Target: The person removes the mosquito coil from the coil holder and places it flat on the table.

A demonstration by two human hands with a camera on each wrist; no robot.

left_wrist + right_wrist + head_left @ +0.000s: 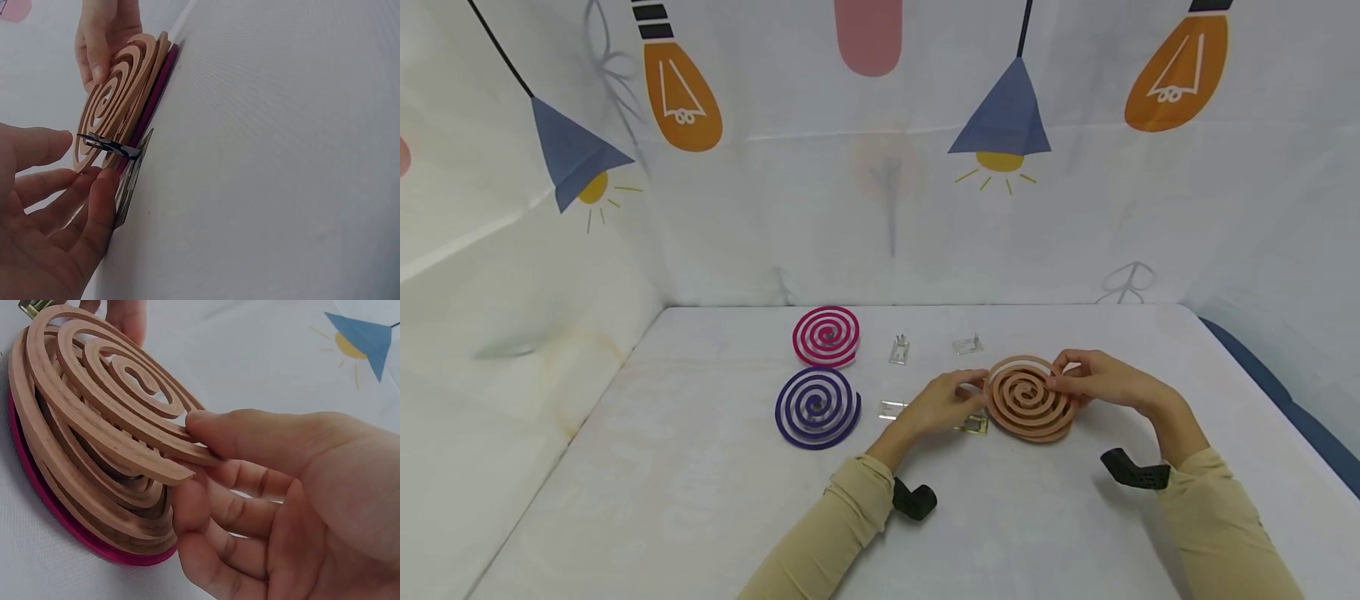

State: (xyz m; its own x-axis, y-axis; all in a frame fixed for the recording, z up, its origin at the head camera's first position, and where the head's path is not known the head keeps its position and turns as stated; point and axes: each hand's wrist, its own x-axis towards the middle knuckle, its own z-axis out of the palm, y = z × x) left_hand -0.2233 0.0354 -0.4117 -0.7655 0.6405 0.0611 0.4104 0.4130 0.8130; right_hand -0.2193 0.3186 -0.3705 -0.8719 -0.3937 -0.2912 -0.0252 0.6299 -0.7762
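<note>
Brown mosquito coils [1032, 398] lie stacked at the right of the table, above a magenta coil [119, 553] whose rim shows beneath them. My right hand [1101, 379] pinches the near edge of the top brown coil [106, 394] between thumb and fingers, tilting it off those below. At the stack's other side is my left hand [943, 404], its fingertips touching the coil's lower edge and its thumb [47, 147] standing apart. Beside these fingers, a metal coil stand [132, 187] rests against the stack with its prong [109, 145] sticking out. The fingers partly hide it.
To the left lie a magenta coil [826, 336] and a purple coil [817, 408], edges meeting. Small metal stands [898, 350] are spread between them and the stack, including one at the back [967, 344] and one beside the left hand [891, 409]. A printed cloth [820, 225] hangs behind.
</note>
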